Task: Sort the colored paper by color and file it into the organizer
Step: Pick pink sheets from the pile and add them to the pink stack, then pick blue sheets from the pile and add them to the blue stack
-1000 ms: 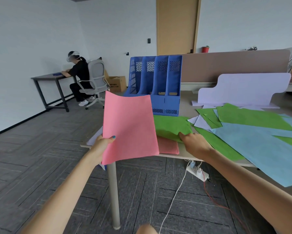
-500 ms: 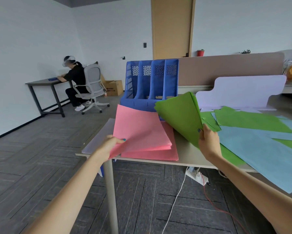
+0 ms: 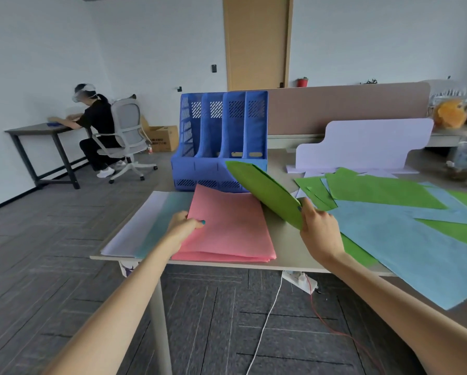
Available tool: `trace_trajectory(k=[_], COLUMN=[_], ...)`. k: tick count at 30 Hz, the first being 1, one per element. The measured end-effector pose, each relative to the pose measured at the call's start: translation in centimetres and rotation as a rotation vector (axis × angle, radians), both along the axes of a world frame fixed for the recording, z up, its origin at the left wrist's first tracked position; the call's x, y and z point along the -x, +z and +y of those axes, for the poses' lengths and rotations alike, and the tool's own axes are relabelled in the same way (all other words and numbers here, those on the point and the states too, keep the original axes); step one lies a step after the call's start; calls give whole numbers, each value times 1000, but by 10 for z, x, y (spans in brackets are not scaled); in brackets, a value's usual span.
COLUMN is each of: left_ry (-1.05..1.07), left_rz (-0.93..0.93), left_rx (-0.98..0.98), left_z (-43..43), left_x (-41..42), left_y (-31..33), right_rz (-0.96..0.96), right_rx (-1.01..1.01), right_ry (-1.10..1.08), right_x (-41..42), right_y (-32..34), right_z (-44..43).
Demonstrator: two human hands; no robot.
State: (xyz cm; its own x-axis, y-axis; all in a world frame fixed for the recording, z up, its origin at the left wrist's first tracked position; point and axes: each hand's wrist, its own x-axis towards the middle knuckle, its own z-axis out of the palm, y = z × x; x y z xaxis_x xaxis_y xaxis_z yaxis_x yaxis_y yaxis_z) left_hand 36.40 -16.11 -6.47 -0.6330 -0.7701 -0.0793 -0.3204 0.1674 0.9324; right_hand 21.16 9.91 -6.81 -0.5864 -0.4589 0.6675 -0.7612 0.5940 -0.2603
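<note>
**Pink stacked, green bundle lifted, nothing filed yet**

My left hand (image 3: 185, 226) pinches the left edge of the pink stack (image 3: 232, 228), thumb on top. My guess is it's squaring the pile and holding it flat at the front of the worktop (image 3: 286, 247), lower centre of frame.

My right hand (image 3: 318, 228) grips the green bundle (image 3: 264, 193) by its lower corner. It's raised, bowed and clear of the pink, probably to keep the colours apart.

Counts:
- One organizer (image 3: 221, 139), upper centre, just behind the pink, with four slots. No paper shows in any of them.
- One pink stack; can't count the sheets.
- Held green looks like more than one sheet.
- Loose green paper (image 3: 381, 190) and blue paper (image 3: 405, 247) overlap at right, several of each, unsorted.
- Lilac paper (image 3: 362, 147) leans upright at the back.
- Pale sheets (image 3: 145, 223) lie just left of the pink.
</note>
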Motion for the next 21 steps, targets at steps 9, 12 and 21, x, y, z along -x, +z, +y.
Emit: trace_trajectory(k=[9,12,21], left_ry=[170,121,-49], left_rz=[-86,30,6], left_rx=[358,275,310], left_z=[-11,-7,20], left_x=[-9,-13,-13], left_y=[-7,-5,-3], right_rz=[366,428,227], right_rx=[-390,-475,-574], right_ry=[163,216,259], right_x=[-15,-20,-28], right_y=[-23,-30,-27], right_z=[-14,-17,-7])
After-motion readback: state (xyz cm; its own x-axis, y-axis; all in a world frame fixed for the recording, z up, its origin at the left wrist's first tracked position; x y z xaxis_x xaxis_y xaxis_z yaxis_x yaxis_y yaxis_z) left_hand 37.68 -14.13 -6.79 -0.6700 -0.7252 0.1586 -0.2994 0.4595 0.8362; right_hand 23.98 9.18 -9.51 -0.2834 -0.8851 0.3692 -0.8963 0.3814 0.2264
